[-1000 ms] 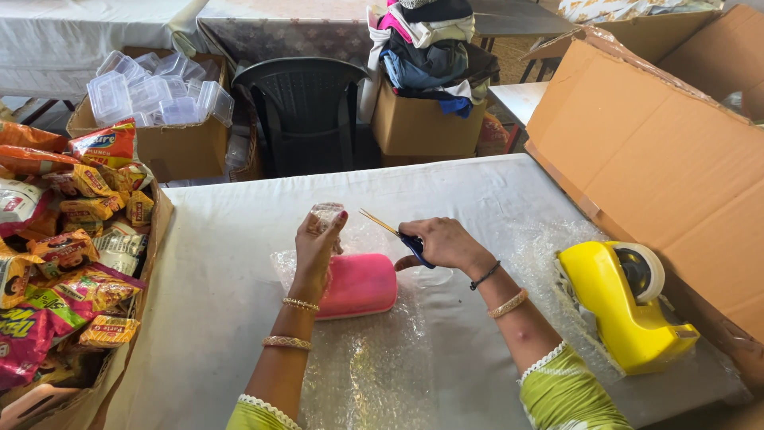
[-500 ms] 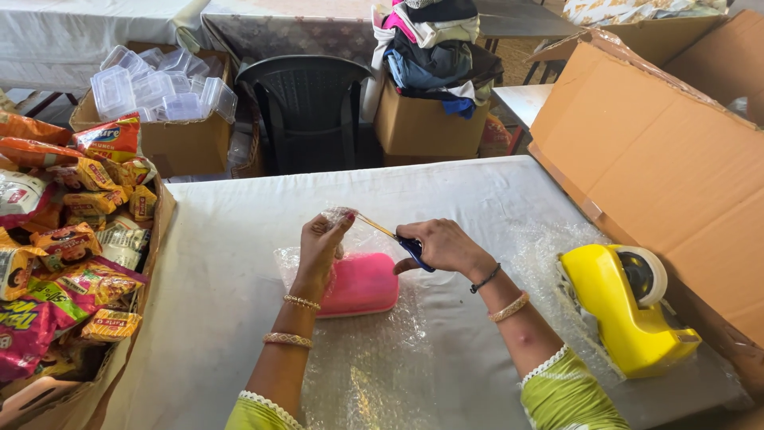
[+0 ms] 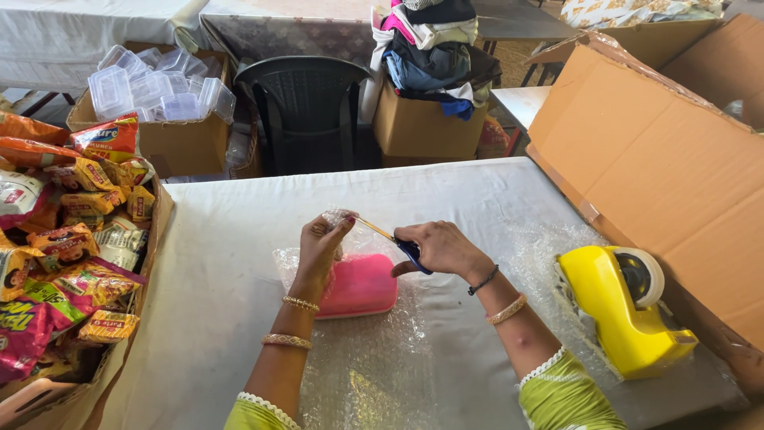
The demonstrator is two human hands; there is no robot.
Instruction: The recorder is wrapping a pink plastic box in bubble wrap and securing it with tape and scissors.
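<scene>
A pink box [image 3: 362, 285] lies on a sheet of clear bubble wrap [image 3: 374, 366] spread over the white table [image 3: 231, 239]. My left hand [image 3: 320, 247] pinches a raised edge of the bubble wrap just above the box's left end. My right hand [image 3: 439, 245] grips blue-handled scissors [image 3: 398, 241], whose gold blades point left and meet the wrap at my left fingertips.
A yellow tape dispenser [image 3: 625, 306] sits at the right on the table, beside a big open cardboard box [image 3: 660, 159]. A box of snack packets [image 3: 72, 255] stands at the left. Behind the table are a black chair [image 3: 306, 111], a carton of clear plastic containers [image 3: 155, 95] and a carton piled with clothes [image 3: 426, 48].
The scissors moved left until their blades reached the wrap held in my left hand. My left hand lowered slightly. The box and dispenser stayed put.
</scene>
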